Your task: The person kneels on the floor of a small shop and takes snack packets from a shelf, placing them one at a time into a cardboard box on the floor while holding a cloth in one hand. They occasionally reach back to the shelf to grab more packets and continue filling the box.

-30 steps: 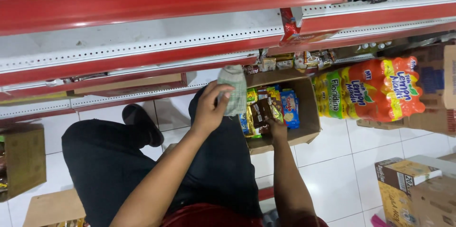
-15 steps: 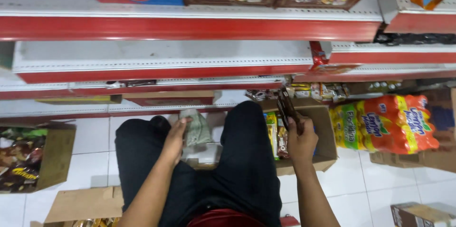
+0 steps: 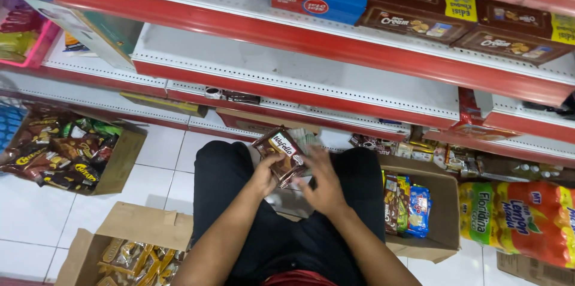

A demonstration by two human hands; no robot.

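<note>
Between my hands (image 3: 266,175) (image 3: 323,184) the brown snack packet (image 3: 281,154) is glossy plastic film. Beyond them, the red-edged white shelf (image 3: 287,70) looks like painted, perforated metal. Right of my right hand, the brown cardboard box (image 3: 446,214) is matt; the white floor tiles (image 3: 36,214) shine smooth.

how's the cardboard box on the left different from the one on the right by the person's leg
The left box is heaped with dark brown and gold snack packets that rise above its rim; the right box holds a few upright packs, including a blue one, sitting below its rim with bare space beside them. The left box stands apart from the person; the right box sits right beside their leg. Both are open brown cardboard on the white tile floor.
</note>
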